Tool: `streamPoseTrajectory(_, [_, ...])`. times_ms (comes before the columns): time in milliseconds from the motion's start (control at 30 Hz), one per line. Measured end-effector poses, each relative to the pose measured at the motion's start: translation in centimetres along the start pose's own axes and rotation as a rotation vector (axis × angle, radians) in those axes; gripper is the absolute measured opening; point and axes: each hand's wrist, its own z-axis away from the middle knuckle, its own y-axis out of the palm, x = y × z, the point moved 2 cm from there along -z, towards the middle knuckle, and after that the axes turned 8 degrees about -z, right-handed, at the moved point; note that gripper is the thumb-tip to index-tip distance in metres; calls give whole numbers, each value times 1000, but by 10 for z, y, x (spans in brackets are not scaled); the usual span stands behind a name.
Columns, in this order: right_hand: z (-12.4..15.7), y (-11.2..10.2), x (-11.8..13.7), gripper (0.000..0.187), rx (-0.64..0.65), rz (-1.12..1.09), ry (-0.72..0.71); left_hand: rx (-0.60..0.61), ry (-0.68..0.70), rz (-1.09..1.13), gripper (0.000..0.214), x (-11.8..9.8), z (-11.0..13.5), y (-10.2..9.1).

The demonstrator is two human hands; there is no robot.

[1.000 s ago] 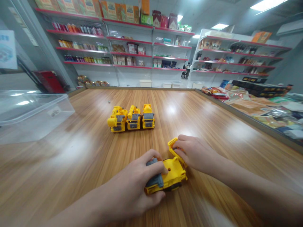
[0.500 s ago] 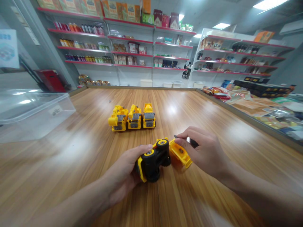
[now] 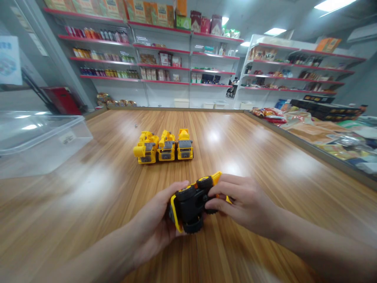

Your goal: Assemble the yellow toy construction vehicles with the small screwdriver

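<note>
My left hand [image 3: 159,212] is wrapped round a toy construction truck [image 3: 188,206], tipped so that its black underside and wheels face me. A yellow blade-like part [image 3: 217,177] sticks out at its far right end, partly behind my fingers. My right hand [image 3: 238,196] is closed, with thumb and fingertips pressed together against the truck's underside. Whatever small piece they pinch is hidden. Beyond my hands, three yellow toy trucks stand side by side: the left one [image 3: 146,148], the middle one [image 3: 167,146] and the right one [image 3: 185,144].
A clear plastic bin [image 3: 44,143] stands on the left of the wooden table [image 3: 253,149]. A tiny object [image 3: 136,126] lies near the far left. Packaged goods [image 3: 318,133] are heaped past the right edge, with stocked shelves [image 3: 165,51] at the back.
My right hand has moved left to the truck's underside; the small dark piece at its fingertips is now hidden. The yellow part has swung up towards the truck. My left hand keeps its hold.
</note>
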Motion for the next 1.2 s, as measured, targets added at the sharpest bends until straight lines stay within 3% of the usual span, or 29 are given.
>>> streamPoseTrajectory(167, [-1, -7, 10, 7, -68, -45, 51, -39, 11, 31, 32, -6, 4, 4])
streamPoseTrajectory(333, [-1, -12, 13, 24, -186, -169, 59, -78, 27, 67, 26, -9, 6, 7])
streamPoseTrajectory(567, [4, -1, 7, 22, -281, -296, -5, -68, 63, 69, 24, -6, 4, 3])
streamPoseTrajectory(733, [2, -4, 9, 23, -282, -213, -34, -46, 33, 73, 25, -5, 5, 3])
streamPoseTrajectory(1000, [1, -8, 7, 22, -338, -39, 52, -58, 84, 33, 30, -8, 5, 2])
streamPoseTrajectory(1200, [2, -10, 2, 25, -351, -7, 162, 43, 166, 12, 34, -2, 0, -2])
